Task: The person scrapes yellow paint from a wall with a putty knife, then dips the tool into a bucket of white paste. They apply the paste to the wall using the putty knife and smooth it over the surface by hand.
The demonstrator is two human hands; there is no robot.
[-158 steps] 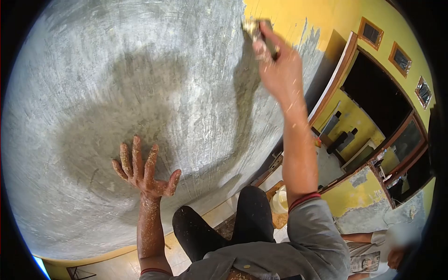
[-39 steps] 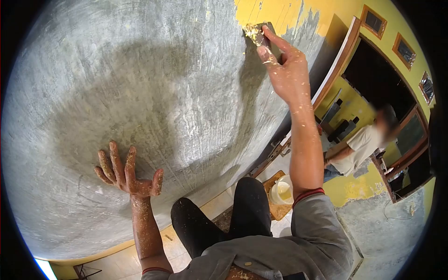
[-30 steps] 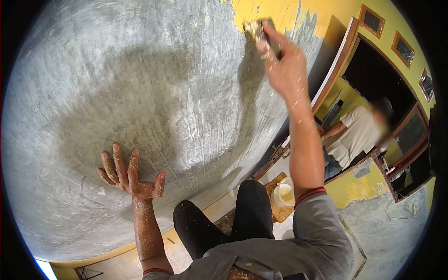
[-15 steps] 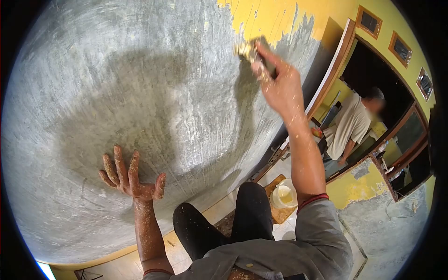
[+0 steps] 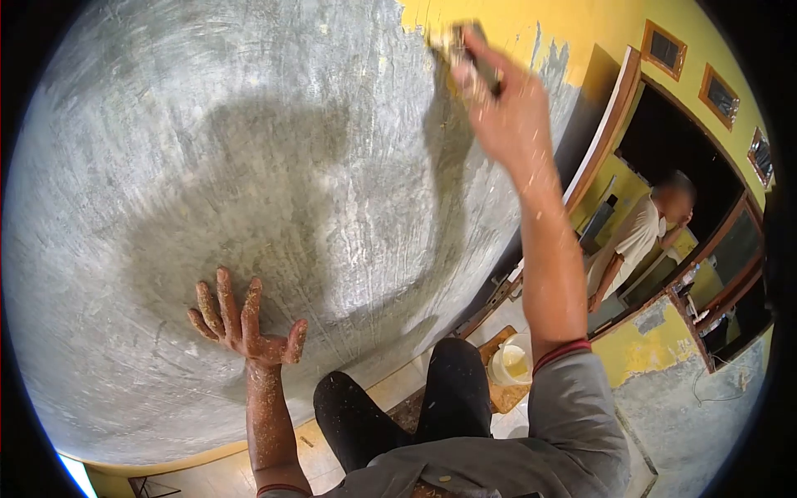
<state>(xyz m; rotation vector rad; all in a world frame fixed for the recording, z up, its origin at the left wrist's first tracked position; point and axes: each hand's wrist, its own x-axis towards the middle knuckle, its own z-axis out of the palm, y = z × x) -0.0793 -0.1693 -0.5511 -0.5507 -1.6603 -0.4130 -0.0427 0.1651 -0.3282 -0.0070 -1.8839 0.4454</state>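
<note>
A large grey wall (image 5: 274,207) with pale streaks fills the left and centre, and yellow paint (image 5: 581,25) covers its upper right part. My left hand (image 5: 249,328) lies against the grey surface with fingers spread, speckled with pale flakes. Near the ragged edge of the yellow paint, my right hand (image 5: 506,104) grips a scraping tool (image 5: 471,50), blurred by motion. Its exact shape cannot be made out. Small flakes show on and around my right forearm.
Below, a white bucket (image 5: 511,362) stands on a small wooden stool (image 5: 501,402) beside my knees. At the right, another person (image 5: 639,236) stands in a doorway with a wooden frame (image 5: 599,137). A worn low wall (image 5: 656,349) is below the doorway.
My right hand has moved up the wall with the tool, onto the yellow edge. My left hand stays on the wall. The other person has raised a hand to the head.
</note>
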